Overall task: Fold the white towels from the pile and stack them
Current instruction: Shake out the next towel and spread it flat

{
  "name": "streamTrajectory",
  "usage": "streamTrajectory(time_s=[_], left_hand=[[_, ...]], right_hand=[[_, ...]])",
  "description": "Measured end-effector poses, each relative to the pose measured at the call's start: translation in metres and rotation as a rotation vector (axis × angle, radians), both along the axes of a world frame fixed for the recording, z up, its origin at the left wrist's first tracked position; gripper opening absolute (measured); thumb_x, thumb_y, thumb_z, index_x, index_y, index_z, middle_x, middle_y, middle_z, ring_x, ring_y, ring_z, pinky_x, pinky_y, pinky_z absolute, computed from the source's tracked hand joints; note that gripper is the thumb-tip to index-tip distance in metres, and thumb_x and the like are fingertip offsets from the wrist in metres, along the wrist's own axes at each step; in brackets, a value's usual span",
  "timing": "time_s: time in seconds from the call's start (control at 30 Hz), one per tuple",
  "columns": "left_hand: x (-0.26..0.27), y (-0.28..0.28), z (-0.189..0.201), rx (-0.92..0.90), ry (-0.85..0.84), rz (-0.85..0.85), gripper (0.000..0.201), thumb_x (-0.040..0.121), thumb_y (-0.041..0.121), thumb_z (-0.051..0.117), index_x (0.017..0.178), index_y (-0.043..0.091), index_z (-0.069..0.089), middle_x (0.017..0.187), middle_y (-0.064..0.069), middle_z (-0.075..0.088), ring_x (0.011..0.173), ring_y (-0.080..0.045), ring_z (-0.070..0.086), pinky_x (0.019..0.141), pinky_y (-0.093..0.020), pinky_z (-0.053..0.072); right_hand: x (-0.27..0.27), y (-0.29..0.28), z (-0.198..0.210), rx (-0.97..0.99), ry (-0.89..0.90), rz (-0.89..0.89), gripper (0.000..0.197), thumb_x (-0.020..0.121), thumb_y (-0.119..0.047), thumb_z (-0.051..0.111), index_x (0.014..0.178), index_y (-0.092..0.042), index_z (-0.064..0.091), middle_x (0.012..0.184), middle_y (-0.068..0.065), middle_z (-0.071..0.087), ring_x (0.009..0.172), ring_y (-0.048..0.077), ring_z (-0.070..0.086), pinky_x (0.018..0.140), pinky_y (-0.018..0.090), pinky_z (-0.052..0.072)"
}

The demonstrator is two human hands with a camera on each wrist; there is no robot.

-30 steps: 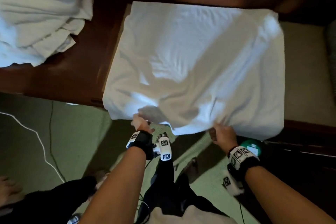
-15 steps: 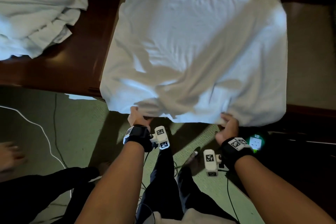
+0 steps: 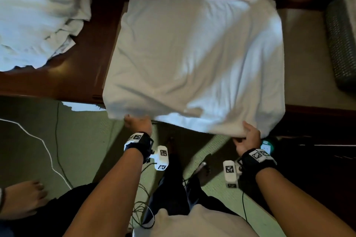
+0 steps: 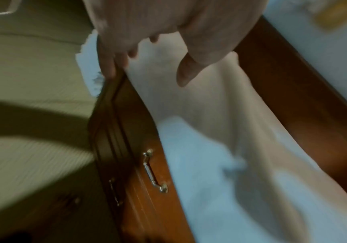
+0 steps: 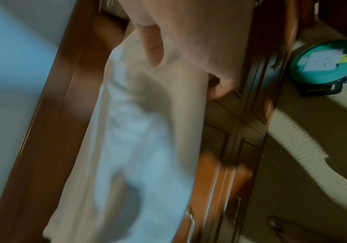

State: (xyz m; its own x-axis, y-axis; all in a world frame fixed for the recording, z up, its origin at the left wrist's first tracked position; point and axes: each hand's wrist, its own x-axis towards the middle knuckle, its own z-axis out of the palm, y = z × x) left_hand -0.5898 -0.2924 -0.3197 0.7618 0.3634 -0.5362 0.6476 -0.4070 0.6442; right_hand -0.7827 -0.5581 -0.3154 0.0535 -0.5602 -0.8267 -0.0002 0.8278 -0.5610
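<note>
A large white towel lies spread over the dark wooden desk, and its near edge hangs past the desk front. My left hand grips that edge near the left corner, with the fingers tucked under the cloth. My right hand pinches the edge near the right corner. In the right wrist view the thumb lies on top of the towel and the fingers curl beneath. The left wrist view shows the towel draping over the drawer front. The crumpled towel pile sits at the desk's far left.
A grey mesh basket stands at the right edge, beside a beige pad. A green cable reel and loose cables lie on the carpet. Another person's bare foot is at the lower left. A drawer with a brass handle faces me.
The billowed middle of the towel has settled flatter on the desk. Both hands have shifted slightly apart along the near edge, still holding it.
</note>
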Motion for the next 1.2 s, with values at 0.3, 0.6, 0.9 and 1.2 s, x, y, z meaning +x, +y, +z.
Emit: streamTrajectory(time_s=[0.3,0.6,0.9,1.2], left_hand=[[-0.065,-0.152,0.012,0.528,-0.441,-1.356,0.077,0.100,0.038,0.047,0.164,0.018,0.008,0.168,-0.020,-0.016,0.155,-0.040,-0.016,0.124,-0.060,-0.007],[-0.055,-0.221,-0.006,0.643,-0.440,-1.664,0.079,0.097,0.060,0.007,0.165,0.019,0.002,0.169,-0.018,-0.014,0.157,-0.034,-0.015,0.123,-0.060,-0.006],[-0.049,-0.246,-0.012,0.631,-0.444,-1.605,0.078,0.102,0.064,0.014,0.164,0.021,-0.004,0.168,-0.017,-0.020,0.155,-0.035,-0.021,0.123,-0.061,-0.010],[-0.049,-0.255,-0.009,0.606,-0.353,-1.577,0.079,0.100,0.068,0.009,0.164,0.023,0.000,0.168,-0.015,-0.021,0.155,-0.034,-0.023,0.121,-0.064,-0.010]], right_hand=[[-0.029,-0.075,-0.020,-0.149,0.119,-0.146,0.054,0.062,-0.035,0.084,0.111,-0.014,0.074,0.107,0.001,0.074,0.093,0.024,0.072,0.082,0.041,0.060],[-0.056,-0.117,0.002,-0.579,0.626,0.125,0.048,0.084,-0.016,0.067,0.130,-0.018,0.055,0.137,0.008,0.054,0.128,0.029,0.049,0.108,0.043,0.038],[0.034,-0.188,0.015,-0.559,0.831,0.852,0.092,0.083,-0.067,0.063,0.146,-0.004,0.037,0.153,0.022,0.039,0.145,0.040,0.028,0.120,0.052,0.017],[0.040,-0.216,0.019,-0.626,0.749,0.848,0.049,0.083,-0.040,0.063,0.119,-0.007,0.066,0.131,0.020,0.060,0.128,0.041,0.046,0.110,0.045,0.036]])
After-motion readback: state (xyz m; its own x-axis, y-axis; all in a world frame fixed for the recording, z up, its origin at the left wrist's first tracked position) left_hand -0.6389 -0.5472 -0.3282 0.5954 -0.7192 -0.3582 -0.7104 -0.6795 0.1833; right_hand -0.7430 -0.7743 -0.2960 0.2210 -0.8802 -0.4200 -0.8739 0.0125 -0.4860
